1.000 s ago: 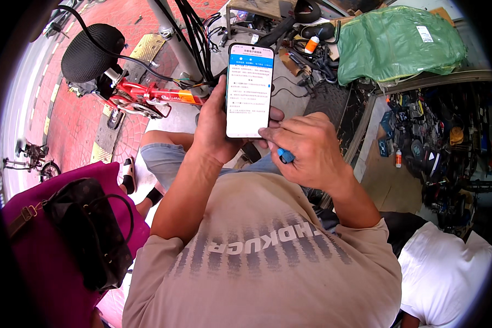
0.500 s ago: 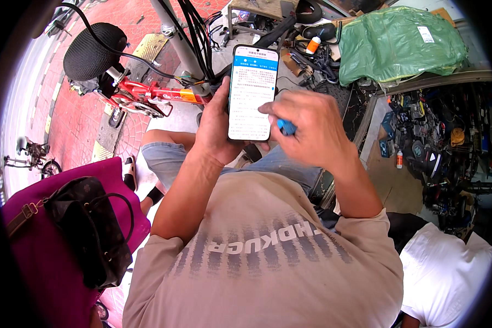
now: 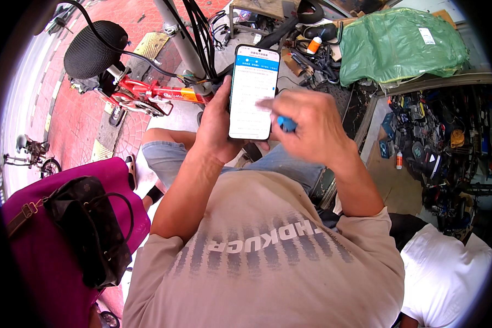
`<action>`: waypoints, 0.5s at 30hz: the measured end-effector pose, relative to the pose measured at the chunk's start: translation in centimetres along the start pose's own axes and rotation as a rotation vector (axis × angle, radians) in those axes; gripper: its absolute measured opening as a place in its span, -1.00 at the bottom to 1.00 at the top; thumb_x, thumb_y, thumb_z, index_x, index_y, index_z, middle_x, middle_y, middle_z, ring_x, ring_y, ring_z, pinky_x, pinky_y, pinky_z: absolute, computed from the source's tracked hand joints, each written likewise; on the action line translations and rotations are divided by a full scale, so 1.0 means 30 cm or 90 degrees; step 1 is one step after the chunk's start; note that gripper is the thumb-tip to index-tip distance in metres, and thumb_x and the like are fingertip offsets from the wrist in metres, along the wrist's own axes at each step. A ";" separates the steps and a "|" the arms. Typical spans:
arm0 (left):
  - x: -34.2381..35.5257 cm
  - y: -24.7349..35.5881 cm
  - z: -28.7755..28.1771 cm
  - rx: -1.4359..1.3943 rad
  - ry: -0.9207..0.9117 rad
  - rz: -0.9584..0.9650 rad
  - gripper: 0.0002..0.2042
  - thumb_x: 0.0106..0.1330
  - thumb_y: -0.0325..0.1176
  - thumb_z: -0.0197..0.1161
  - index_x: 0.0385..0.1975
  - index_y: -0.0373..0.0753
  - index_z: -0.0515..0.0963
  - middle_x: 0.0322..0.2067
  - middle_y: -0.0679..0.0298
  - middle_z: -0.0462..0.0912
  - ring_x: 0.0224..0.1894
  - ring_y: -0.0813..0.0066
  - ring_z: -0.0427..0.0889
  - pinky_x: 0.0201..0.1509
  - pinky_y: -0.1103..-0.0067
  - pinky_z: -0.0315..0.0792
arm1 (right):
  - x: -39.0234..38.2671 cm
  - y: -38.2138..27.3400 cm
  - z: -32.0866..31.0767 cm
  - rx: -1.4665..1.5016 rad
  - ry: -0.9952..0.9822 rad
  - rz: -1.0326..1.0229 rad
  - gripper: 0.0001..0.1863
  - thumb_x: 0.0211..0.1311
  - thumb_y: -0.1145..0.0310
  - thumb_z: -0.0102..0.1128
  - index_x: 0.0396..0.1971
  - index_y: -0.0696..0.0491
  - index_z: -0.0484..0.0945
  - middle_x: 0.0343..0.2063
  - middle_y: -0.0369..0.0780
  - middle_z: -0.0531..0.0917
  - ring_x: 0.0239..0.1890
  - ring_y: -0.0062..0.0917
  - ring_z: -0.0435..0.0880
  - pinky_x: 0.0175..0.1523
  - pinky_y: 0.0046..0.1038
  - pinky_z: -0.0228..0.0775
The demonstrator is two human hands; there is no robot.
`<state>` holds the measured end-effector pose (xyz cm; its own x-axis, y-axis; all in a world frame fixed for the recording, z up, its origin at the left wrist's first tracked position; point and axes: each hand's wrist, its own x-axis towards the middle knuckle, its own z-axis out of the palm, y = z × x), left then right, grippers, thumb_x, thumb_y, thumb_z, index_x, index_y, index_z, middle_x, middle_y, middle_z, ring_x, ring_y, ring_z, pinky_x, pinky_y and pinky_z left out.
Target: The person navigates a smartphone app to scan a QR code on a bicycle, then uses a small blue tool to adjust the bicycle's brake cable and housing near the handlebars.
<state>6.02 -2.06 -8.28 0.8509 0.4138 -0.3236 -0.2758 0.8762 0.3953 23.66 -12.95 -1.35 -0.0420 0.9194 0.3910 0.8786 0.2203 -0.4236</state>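
Note:
A smartphone [image 3: 251,93] with a blue bar and lines of text on its white screen stands upright in my left hand [image 3: 214,123]. The fingers of that hand wrap around its back and lower edge. Over the lower right part of the screen is my right hand [image 3: 314,123], its blurred index finger pointing at the glass; whether it touches cannot be told. A small blue object [image 3: 286,124] sticks out of the curled fingers of this hand. Most of it is hidden, so its kind cannot be made out.
Left of me are a red bicycle [image 3: 169,94] with a black saddle [image 3: 95,50], and a dark handbag [image 3: 90,232] on magenta cloth [image 3: 33,273]. To the right lie a green plastic-wrapped bundle [image 3: 388,49] and many loose parts [image 3: 421,136]. A person's white shirt [image 3: 443,273] shows lower right.
The index finger of my right hand has shifted slightly up over the screen, and the text shown there has changed. My left hand stays almost still with the smartphone.

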 end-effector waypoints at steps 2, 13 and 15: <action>-0.013 0.009 0.010 -0.009 -0.038 -0.028 -0.32 0.76 0.27 -0.25 0.44 -0.15 0.52 0.10 0.10 0.82 -0.09 0.09 0.91 -0.40 0.13 0.82 | 0.005 0.005 -0.003 -0.005 0.003 -0.003 -0.60 0.16 0.53 0.41 0.04 0.04 0.84 -0.37 -0.14 0.77 -0.35 -0.19 0.77 -0.24 -0.21 0.61; -0.004 0.012 0.002 -0.029 -0.030 -0.022 -0.26 0.75 0.31 -0.33 0.42 -0.19 0.52 0.02 -0.04 0.84 -0.15 -0.03 0.91 -0.42 0.17 0.78 | -0.009 0.011 -0.027 0.054 -0.040 -0.063 -0.60 0.17 0.52 0.41 0.05 0.06 0.84 -0.44 -0.18 0.72 -0.42 -0.25 0.72 -0.30 -0.25 0.55; -0.002 0.011 0.004 -0.041 0.001 -0.009 -0.25 0.74 0.32 -0.35 0.41 -0.19 0.53 0.01 -0.07 0.84 -0.15 -0.03 0.91 -0.41 0.18 0.77 | -0.029 0.008 -0.027 0.045 -0.028 -0.062 -0.62 0.14 0.52 0.42 0.00 0.06 0.84 -0.45 -0.20 0.71 -0.42 -0.26 0.72 -0.30 -0.25 0.55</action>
<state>5.93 -1.83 -8.03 0.8542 0.4014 -0.3304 -0.2916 0.8960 0.3347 24.28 -13.96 -1.14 -0.1485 0.9055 0.3975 0.8337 0.3308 -0.4422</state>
